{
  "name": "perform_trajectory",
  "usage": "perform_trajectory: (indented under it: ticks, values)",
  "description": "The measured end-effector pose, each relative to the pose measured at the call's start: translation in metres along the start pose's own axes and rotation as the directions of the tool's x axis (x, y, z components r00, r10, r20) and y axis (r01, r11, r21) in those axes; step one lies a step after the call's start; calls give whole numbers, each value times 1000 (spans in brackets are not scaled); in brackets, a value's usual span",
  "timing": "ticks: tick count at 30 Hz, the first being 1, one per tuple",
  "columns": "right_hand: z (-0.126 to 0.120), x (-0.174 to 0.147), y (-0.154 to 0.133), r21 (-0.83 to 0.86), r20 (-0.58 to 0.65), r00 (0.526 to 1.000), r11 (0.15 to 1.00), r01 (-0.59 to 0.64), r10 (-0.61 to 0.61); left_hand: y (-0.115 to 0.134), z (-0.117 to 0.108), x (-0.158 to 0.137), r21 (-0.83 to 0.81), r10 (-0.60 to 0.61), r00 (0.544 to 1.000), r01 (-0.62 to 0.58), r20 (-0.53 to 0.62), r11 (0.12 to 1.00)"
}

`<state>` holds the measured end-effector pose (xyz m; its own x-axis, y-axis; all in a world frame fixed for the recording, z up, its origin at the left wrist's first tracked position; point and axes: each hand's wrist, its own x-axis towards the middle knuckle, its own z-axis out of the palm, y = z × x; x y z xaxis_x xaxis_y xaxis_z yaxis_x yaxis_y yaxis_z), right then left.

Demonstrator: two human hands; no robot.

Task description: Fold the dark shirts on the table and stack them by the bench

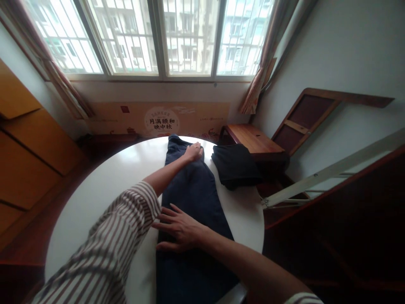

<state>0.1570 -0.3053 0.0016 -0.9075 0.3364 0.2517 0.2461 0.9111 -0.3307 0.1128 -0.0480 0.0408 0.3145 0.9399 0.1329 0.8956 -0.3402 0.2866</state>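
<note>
Navy trousers point(190, 190) lie lengthwise across the white round table point(95, 202), with the waist end at the far edge and the lower part running toward me. My left hand point(193, 151) reaches to the far right corner of the waist; its fingers are bent and closed on the cloth there. Nearer to me, my right hand point(180, 228) rests palm down on the trousers. Its fingers are spread and point left, close to the cloth's left edge. The striped left sleeve crosses over the table.
A folded black garment point(236, 165) sits on the table's right side, partly over the edge. Behind it stands a wooden stool or bench point(253, 139). Yellow-brown cabinets point(28, 156) are at the left, a printed banner point(161, 120) below the window, and a white metal frame point(316, 175) at the right.
</note>
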Motion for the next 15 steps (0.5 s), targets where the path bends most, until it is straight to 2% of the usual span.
perform_trajectory:
  ticks: [3,5,6,8,11,13,15]
  values:
    - [-5,1,-1,-16,-64,997,999,-33,32,-12,-19,-63,-43,177,978,-182,-108,982]
    - [-16,-2,-5,-28,-73,995,997,-76,74,-26,-27,-121,-98,300,932,-324,-205,941]
    - [-25,-7,-8,-35,-66,993,994,-105,102,-33,-30,-153,-123,356,911,-385,-206,915]
    - [-44,-25,-17,-52,-55,984,983,-174,171,-44,-36,-221,-158,457,877,-477,-147,865]
    - [-67,-72,-33,-52,-100,948,950,-308,302,-54,-44,-313,-143,591,806,-584,14,799]
    - [-71,-111,-41,-30,-131,912,918,-395,388,-56,-50,-358,-79,666,741,-661,82,746]
    - [-66,-147,-45,-12,-115,891,897,-442,438,-56,-53,-384,-13,724,678,-729,124,685]
